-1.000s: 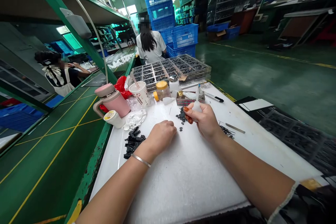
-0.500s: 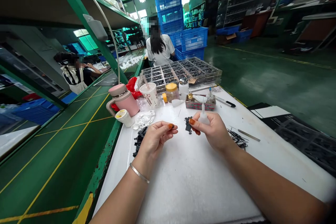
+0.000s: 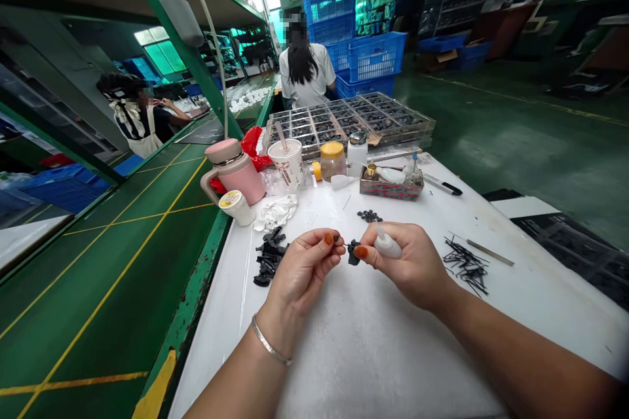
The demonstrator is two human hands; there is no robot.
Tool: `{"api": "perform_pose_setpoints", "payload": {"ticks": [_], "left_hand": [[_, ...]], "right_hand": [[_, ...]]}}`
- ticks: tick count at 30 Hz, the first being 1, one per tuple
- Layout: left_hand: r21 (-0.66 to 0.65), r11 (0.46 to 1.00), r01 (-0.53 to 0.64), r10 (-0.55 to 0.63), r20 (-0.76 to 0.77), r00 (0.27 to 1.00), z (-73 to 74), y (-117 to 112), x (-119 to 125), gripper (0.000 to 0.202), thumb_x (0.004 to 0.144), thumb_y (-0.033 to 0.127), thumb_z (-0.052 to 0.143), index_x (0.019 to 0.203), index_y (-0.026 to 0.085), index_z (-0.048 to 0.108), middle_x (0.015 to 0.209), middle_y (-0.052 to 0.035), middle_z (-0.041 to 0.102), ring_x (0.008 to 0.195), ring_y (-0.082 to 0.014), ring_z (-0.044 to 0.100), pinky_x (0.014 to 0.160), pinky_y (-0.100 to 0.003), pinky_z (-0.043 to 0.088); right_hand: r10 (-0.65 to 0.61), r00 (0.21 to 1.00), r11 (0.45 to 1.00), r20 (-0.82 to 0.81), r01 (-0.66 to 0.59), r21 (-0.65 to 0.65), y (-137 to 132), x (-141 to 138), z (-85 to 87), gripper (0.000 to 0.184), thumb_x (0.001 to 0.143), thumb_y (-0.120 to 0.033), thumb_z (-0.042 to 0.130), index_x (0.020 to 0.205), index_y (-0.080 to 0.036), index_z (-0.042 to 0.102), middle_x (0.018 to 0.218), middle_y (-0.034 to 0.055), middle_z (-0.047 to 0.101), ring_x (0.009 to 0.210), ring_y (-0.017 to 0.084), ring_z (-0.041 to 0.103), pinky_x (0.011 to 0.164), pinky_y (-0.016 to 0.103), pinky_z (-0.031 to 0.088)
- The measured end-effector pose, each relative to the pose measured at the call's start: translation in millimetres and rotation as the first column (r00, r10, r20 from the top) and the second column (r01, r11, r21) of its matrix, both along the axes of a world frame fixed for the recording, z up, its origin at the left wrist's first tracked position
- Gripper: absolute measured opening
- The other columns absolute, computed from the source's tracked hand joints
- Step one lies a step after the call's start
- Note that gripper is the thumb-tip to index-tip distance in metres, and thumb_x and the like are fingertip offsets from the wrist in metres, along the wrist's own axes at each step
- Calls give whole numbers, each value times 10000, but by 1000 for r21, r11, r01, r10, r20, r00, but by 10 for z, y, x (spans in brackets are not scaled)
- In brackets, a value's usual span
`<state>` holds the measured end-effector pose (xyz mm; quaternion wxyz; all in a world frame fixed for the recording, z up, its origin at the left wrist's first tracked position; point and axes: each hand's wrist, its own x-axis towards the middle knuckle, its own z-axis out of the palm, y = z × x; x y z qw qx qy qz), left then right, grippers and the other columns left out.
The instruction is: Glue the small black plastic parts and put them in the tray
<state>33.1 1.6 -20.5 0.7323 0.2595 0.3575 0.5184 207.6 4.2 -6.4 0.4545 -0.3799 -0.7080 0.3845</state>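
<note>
My left hand [image 3: 307,265] is closed in a pinch on a small dark piece [image 3: 336,238], too small to name. Just right of it, my right hand [image 3: 407,255] grips a small white squeeze bottle [image 3: 388,245] against its palm. Between that hand's thumb and fingers sits a black plastic part [image 3: 353,253]. A thin dark line bridges the gap between the two held pieces. Behind my right hand lies a cluster of small black rings [image 3: 369,216]. Black plastic parts [image 3: 269,258] are heaped left of my left hand, and thin black rods [image 3: 466,265] lie beyond my right wrist.
Along the table's back stand a pink mug [image 3: 240,173], a paper cup [image 3: 287,163], a yellow-lidded jar [image 3: 333,160] and a small box [image 3: 390,188] of bottles. Behind them is a compartment tray [image 3: 344,121]. A knife [image 3: 442,184] lies right; a green conveyor [image 3: 122,262] runs left. Two people sit farther off.
My hands have come closer together, bringing the small dark piece near the black plastic part. The bottle's nozzle has tipped away from upright. The view has shifted, showing more of the rods and rings.
</note>
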Motion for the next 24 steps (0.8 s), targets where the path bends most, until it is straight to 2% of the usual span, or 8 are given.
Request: {"api": "perform_pose_setpoints", "payload": {"ticks": [5, 13, 24], "left_hand": [[23, 1000, 20, -20, -30, 999, 14, -32, 6, 183, 657, 212, 791, 778, 129, 681, 738, -21, 655, 656, -79, 624, 603, -138, 517], [21, 999, -25, 25, -34, 999, -33, -38, 37, 181, 612, 140, 803, 756, 141, 693, 770, -20, 694, 675, -83, 646, 629, -138, 522], [63, 995, -72, 78, -111, 991, -19, -48, 74, 186, 584, 154, 812, 736, 150, 703, 801, -23, 709, 709, -99, 650, 669, -175, 531]], "right_hand": [[-7, 1000, 1000, 2, 7, -22, 2, -3, -4, 264, 782, -359, 672, 620, -160, 610, 554, -4, 551, 526, 109, 475, 509, 236, 360], [34, 991, 970, -130, -64, -233, 31, -21, -21, 305, 761, -391, 684, 600, -150, 589, 500, -12, 527, 480, 98, 461, 473, 226, 349], [24, 989, 960, -145, -63, -273, 23, -39, -2, 323, 744, -409, 693, 590, -147, 585, 504, -6, 539, 479, 101, 470, 474, 230, 357]]}}
